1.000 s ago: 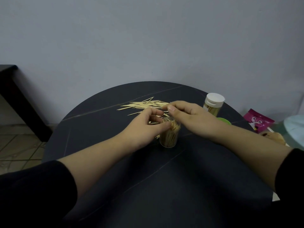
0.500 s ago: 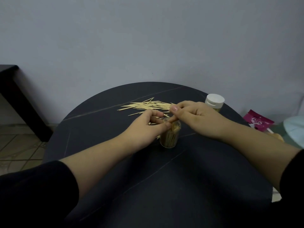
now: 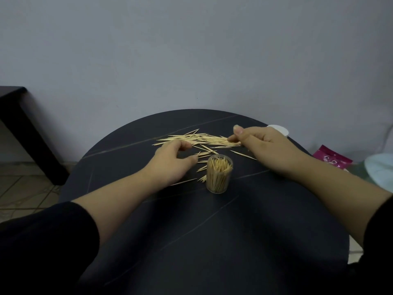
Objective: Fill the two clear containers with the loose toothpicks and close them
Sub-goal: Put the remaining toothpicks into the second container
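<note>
Second container (image 3: pixel 278 130): mostly hidden behind the right hand (image 3: pixel 262 145). Only a slice of white cap showed at the table's far right edge; body and contents not visible.

Right hand was curled, fingers down on the right end of the loose toothpicks (image 3: pixel 197 139), thumb up near the forefinger. Couldn't tell whether it pinched any sticks, since the fingertips blurred into the pile.

Left hand (image 3: pixel 171 161) hung loosely curled over the pile's near left part. Thumb and forefinger were apart with bare table between them, nothing seen held. Its other fingers were hidden behind the back of the hand, and a few sticks ran under it.

Black sleeves (image 3: pixel 42 241) were cut off at the bottom corners.

Open clear container (image 3: pixel 219 177) stood upright on the round dark table (image 3: pixel 191 241), between the two hands and nearer the camera than the pile. It was uncapped and packed with toothpicks standing on end, up to about the rim. Stray sticks lay just beside its left side and behind it. One single stick lay apart to its right, near the right wrist.

Off the table's right:
- pink packet (image 3: pixel 331 159), print too small to read
- pale blue thing (image 3: pixel 380 170), cut by the frame edge, couldn't identify

Left: corner of dark furniture (image 3: pixel 14 111), cut off, standing on tiled floor (image 3: pixel 19 188). Plain grey wall (image 3: pixel 191 50) behind.
</note>
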